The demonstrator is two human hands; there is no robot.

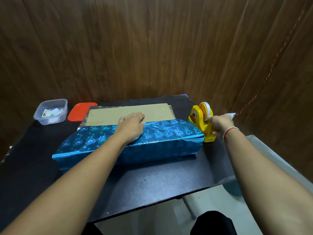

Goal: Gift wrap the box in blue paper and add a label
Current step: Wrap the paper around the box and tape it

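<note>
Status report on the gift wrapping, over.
Left hand flat, pressing blue paper onto box. Right hand gripping yellow tape dispenser. Far half of box still bare. Nothing in the way.

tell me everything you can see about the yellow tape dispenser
The yellow tape dispenser looks like glossy plastic, with a cartoon sticker on its left side and a flat base. It stands upright on the black table, just off the right end of the blue-wrapped box; whether they touch is unclear. A roll of tape on an orange hub sits in its top cradle. The right hand has its grip on the dispenser's right side, fingers curled around the body near the roll.
</note>
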